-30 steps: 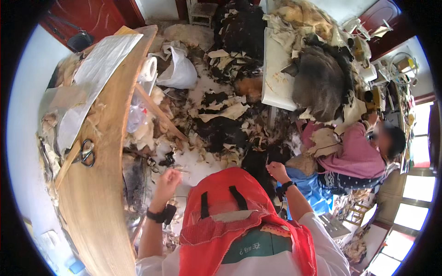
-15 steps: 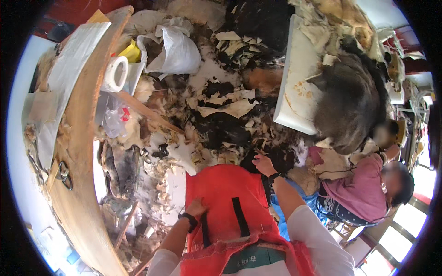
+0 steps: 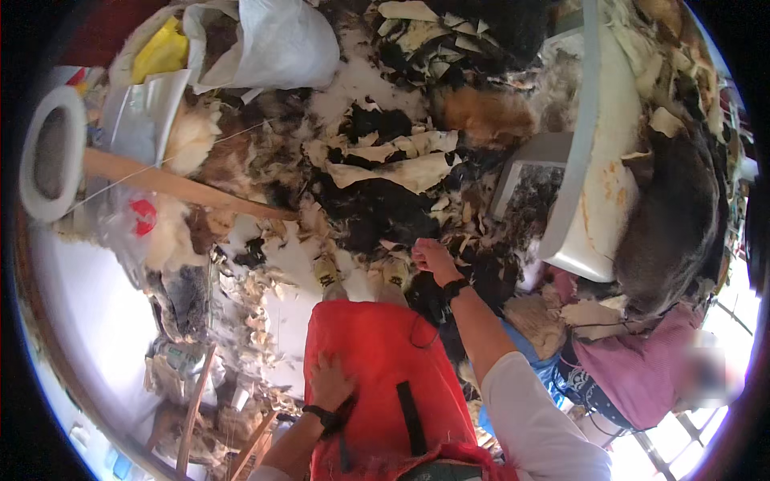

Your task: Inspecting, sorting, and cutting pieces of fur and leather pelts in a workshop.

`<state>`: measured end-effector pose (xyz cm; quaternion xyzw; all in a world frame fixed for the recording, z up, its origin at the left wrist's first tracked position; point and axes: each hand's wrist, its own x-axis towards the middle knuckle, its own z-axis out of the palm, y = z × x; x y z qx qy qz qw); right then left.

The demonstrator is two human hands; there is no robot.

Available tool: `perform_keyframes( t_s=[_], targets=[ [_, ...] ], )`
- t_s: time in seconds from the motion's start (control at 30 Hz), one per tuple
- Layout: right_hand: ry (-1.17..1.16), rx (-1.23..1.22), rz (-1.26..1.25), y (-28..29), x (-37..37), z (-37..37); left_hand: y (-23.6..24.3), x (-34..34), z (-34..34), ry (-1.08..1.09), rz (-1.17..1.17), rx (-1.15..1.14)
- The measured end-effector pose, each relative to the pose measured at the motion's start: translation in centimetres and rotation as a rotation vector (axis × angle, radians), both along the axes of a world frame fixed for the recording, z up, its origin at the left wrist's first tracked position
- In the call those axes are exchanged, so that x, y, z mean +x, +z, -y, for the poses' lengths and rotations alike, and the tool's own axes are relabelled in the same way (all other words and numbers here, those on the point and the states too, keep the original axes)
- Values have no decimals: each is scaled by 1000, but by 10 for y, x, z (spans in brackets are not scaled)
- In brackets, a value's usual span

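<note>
Two hands show: the left hand [image 3: 330, 389], fingers spread, rests on the red apron [image 3: 365, 341] at lower centre; the right hand [image 3: 434, 258] curls near black fur [image 3: 383, 215], contents unclear. The apron looks light, soft, best held by its hem.

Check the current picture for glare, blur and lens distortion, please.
Head view, lower right: the window is blown out by glare; head view, right: the co-worker's head is a blurred patch; head view, right of centre: the edge of the white table bows with fisheye distortion; head view, lower centre: the left hand on the red apron is readable.
</note>
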<state>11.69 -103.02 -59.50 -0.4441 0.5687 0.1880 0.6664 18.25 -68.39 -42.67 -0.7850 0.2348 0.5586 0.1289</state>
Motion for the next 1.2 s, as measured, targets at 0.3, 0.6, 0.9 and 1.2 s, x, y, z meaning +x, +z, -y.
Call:
perform_keyframes(
  t_s=[0.3, 0.6, 0.9, 1.2],
  targets=[
    [-1024, 297, 123, -95, 38, 36, -19, 50, 23, 186, 83, -94],
    [-1095, 207, 109, -147, 59, 57, -26, 84, 36, 189, 159, -162],
    [-518, -256, 227, -136, 116, 108, -29, 91, 28, 225, 181, -175],
    [-707, -173, 752, -76, 180, 201, -26, 90, 25, 203, 136, -149]
  ],
)
